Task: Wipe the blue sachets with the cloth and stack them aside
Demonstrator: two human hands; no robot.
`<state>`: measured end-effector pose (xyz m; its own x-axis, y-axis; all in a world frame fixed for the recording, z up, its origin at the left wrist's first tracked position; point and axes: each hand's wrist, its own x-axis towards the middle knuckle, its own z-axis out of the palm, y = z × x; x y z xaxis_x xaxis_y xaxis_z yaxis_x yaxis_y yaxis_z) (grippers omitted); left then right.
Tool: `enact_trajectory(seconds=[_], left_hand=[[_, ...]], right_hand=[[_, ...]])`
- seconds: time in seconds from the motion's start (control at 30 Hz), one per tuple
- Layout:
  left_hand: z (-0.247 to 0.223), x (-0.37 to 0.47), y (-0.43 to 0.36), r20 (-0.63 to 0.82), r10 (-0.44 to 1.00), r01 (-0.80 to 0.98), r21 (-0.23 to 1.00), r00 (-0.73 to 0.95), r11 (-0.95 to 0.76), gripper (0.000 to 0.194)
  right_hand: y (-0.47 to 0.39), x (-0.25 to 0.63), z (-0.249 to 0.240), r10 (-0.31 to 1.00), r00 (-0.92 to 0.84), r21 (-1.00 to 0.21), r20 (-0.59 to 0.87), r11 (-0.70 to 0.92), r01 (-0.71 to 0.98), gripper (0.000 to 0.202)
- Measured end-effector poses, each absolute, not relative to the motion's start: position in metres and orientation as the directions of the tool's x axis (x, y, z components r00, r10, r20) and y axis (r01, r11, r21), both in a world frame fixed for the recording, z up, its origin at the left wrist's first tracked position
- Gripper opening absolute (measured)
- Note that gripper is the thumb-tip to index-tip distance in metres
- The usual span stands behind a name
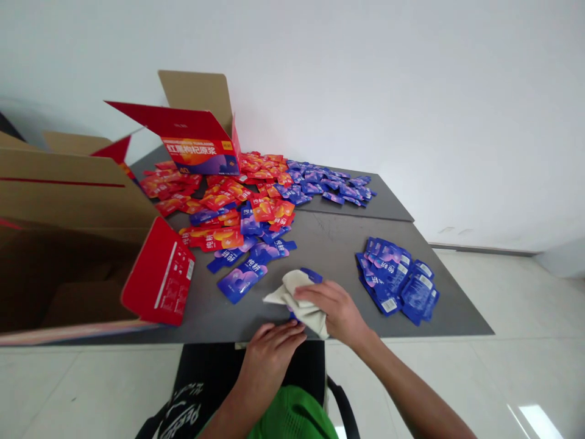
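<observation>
My right hand (336, 308) is closed on a folded off-white cloth (299, 289), pressed onto a blue sachet (312, 275). Most of that sachet is hidden under the cloth; its far corner and a bit of its near end show. At the table's front edge, my left hand (275, 341) has its fingers together at the sachet's near end, where it appears to hold it. Just left of the cloth lies a blue-purple sachet (242, 279). To the right of my right hand is a loose, overlapping pile of blue sachets (388, 271), several with white barcode labels.
A large open carton (77, 210) with a red flap (159, 274) stands at the left. Behind it is an open red box (196, 152). Heaps of red-orange sachets (223, 194) and blue-purple sachets (320, 178) cover the back of the grey table (329, 238), against a white wall.
</observation>
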<state>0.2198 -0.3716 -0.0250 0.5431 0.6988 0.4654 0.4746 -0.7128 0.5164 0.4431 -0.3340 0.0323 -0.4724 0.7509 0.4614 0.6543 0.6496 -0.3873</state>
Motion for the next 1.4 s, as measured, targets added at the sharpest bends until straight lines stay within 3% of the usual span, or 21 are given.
enact_trajectory(seconds=[0.1, 0.2, 0.33, 0.47, 0.53, 0.63, 0.7, 0.8, 0.87, 1.03, 1.13, 1.27, 1.4], left_hand=[[-0.022, 0.219, -0.37, 0.443, 0.695, 0.469, 0.52, 0.567, -0.714, 0.033], [-0.021, 0.217, -0.369, 0.457, 0.682, 0.461, 0.509, 0.571, -0.727, 0.033], [-0.023, 0.218, -0.369, 0.458, 0.686, 0.473, 0.502, 0.565, -0.724, 0.033], [-0.022, 0.22, -0.371, 0.485, 0.688, 0.469, 0.506, 0.539, -0.724, 0.031], [-0.021, 0.22, -0.37, 0.496, 0.685, 0.458, 0.512, 0.533, -0.727, 0.031], [-0.021, 0.22, -0.369, 0.486, 0.696, 0.46, 0.526, 0.529, -0.716, 0.029], [-0.022, 0.219, -0.367, 0.457, 0.703, 0.464, 0.534, 0.545, -0.707, 0.029], [-0.026, 0.218, -0.367, 0.435, 0.698, 0.452, 0.544, 0.568, -0.707, 0.033], [-0.028, 0.218, -0.368, 0.435, 0.701, 0.448, 0.552, 0.565, -0.703, 0.034], [-0.026, 0.218, -0.37, 0.447, 0.705, 0.45, 0.553, 0.55, -0.701, 0.032], [-0.023, 0.219, -0.369, 0.461, 0.699, 0.439, 0.553, 0.547, -0.708, 0.03], [-0.019, 0.219, -0.368, 0.466, 0.705, 0.449, 0.55, 0.535, -0.704, 0.028], [-0.018, 0.218, -0.366, 0.496, 0.676, 0.43, 0.527, 0.545, -0.734, 0.026]], right_hand=[[-0.345, 0.439, 0.022, 0.763, -0.498, -0.449, 0.413, 0.646, 0.617, 0.041], [-0.317, 0.456, 0.015, 0.828, -0.389, -0.45, 0.405, 0.551, 0.703, 0.048], [-0.271, 0.482, 0.025, 0.852, -0.259, -0.378, 0.455, 0.448, 0.81, 0.041], [-0.288, 0.473, 0.05, 0.809, -0.204, -0.405, 0.551, 0.474, 0.782, 0.038], [-0.315, 0.456, 0.056, 0.787, -0.264, -0.426, 0.558, 0.545, 0.722, 0.041], [-0.348, 0.434, 0.049, 0.75, -0.495, -0.439, 0.44, 0.66, 0.609, 0.045], [-0.35, 0.43, 0.036, 0.744, -0.555, -0.474, 0.373, 0.667, 0.575, 0.045], [-0.321, 0.443, 0.019, 0.814, -0.451, -0.489, 0.365, 0.58, 0.652, 0.045], [-0.29, 0.459, 0.017, 0.843, -0.371, -0.431, 0.39, 0.523, 0.735, 0.045], [-0.271, 0.476, 0.037, 0.839, -0.275, -0.382, 0.469, 0.474, 0.793, 0.04], [-0.314, 0.458, 0.045, 0.815, -0.3, -0.417, 0.495, 0.526, 0.741, 0.044], [-0.36, 0.433, 0.034, 0.766, -0.514, -0.458, 0.386, 0.643, 0.614, 0.049], [-0.332, 0.445, 0.017, 0.813, -0.424, -0.473, 0.398, 0.579, 0.664, 0.045]])
